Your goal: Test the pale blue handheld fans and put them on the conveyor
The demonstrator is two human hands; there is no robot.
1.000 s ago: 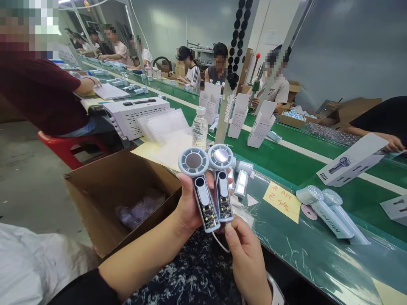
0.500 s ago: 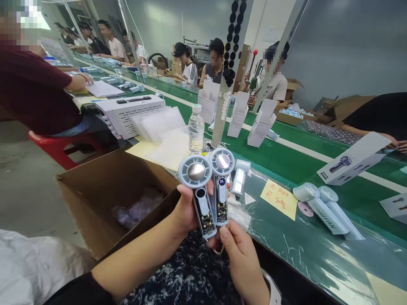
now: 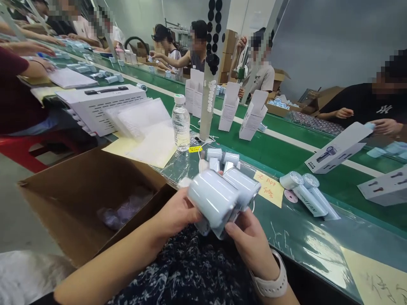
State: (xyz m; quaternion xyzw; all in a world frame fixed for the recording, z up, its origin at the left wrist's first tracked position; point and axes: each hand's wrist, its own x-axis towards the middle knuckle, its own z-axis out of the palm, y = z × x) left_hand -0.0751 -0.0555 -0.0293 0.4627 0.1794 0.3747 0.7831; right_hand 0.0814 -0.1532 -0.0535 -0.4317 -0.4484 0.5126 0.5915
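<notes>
Two pale blue handheld fans are held together over my lap, their cylindrical heads tipped up toward me. The nearer handheld fan [image 3: 213, 198] has my left hand [image 3: 178, 212] closed around its left side. Beside it, partly behind, is the second handheld fan [image 3: 247, 186]. My right hand [image 3: 246, 233], with a white watch on the wrist, grips the pair low on the right. The handles are foreshortened and mostly hidden. Just beyond, more handheld fans [image 3: 214, 153] lie on the green bench [image 3: 286, 241].
An open cardboard box [image 3: 54, 203] stands at my left. A water bottle [image 3: 181, 127] and a white case [image 3: 104, 103] are on the bench. At right lie two fans [image 3: 310, 199] by a yellow note [image 3: 270, 188]. White cartons [image 3: 337, 148] line the green conveyor; co-workers sit across.
Both fans have been tilted, so their round faces, displays and handle fronts no longer show and the cylinder sides do. My view has shifted right. A co-worker at right now handles a white carton.
</notes>
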